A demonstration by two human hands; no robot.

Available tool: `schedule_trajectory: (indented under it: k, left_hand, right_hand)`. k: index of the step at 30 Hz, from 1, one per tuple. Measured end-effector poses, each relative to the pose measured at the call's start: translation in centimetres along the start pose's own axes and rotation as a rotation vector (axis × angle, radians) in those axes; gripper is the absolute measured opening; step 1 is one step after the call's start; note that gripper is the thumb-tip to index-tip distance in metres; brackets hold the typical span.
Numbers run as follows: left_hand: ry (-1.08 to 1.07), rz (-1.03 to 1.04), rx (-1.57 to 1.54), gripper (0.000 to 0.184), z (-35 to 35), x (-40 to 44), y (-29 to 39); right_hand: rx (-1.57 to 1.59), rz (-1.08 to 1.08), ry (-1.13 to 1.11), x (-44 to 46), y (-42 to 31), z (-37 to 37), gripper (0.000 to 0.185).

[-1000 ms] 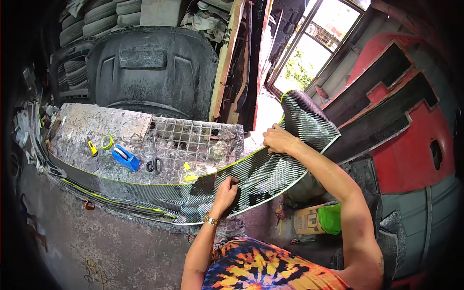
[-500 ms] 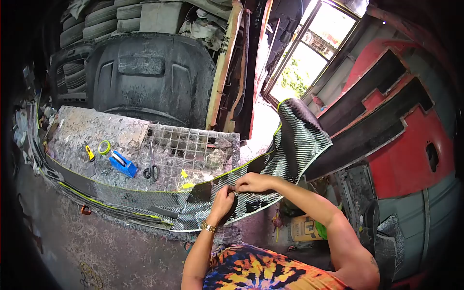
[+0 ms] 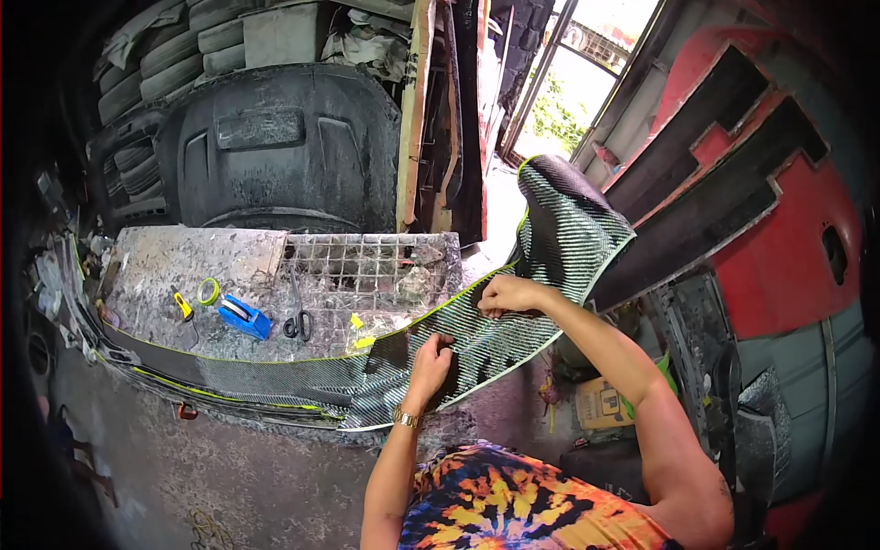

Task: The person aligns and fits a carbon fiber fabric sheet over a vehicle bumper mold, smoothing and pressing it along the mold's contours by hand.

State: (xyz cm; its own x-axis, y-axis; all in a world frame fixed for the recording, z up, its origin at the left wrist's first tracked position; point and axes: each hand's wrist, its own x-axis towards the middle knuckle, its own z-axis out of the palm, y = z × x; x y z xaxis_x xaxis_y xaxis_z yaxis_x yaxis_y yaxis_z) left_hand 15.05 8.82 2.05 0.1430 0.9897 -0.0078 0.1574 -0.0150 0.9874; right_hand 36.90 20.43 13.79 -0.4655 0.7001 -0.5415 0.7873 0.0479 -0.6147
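A long strip of black-and-silver woven carbon-fibre cloth [image 3: 486,353], with a yellow-green edge, runs along the front of the bench and rises in a curled flap at its right end. My left hand [image 3: 430,368], with a watch at the wrist, rests on the cloth with its fingers laid against the weave. Up and to the right, my right hand [image 3: 513,296] is closed over the cloth, fingers curled together. Whatever sits between those fingers is too small or hidden to make out.
On the bench [image 3: 202,257] lie a yellow cutter [image 3: 182,304], a tape roll [image 3: 209,291], a blue tape dispenser [image 3: 244,317] and scissors [image 3: 298,321]. A metal grid [image 3: 357,266] covers the bench's right part. Red panels [image 3: 807,247] lean at the right; a cardboard box [image 3: 600,403] stands below.
My hands were together at one spot on the cloth and are now apart. The right hand has moved up and to the right; the left stays low on the cloth. The view has shifted slightly.
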Motion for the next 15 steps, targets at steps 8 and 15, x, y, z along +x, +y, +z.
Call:
schedule_trajectory:
  k: [8, 15]
  left_hand:
    - [-0.024, 0.046, -0.024, 0.028, -0.2, 0.1, -0.8]
    - [-0.044, 0.137, 0.057, 0.025, -1.0, -1.3, 1.6]
  right_hand:
    - [-0.384, -0.296, -0.1, -3.7, -5.1, 4.5, 0.042]
    - [-0.463, -0.365, 0.02, -5.0, -2.8, 5.7, 0.046]
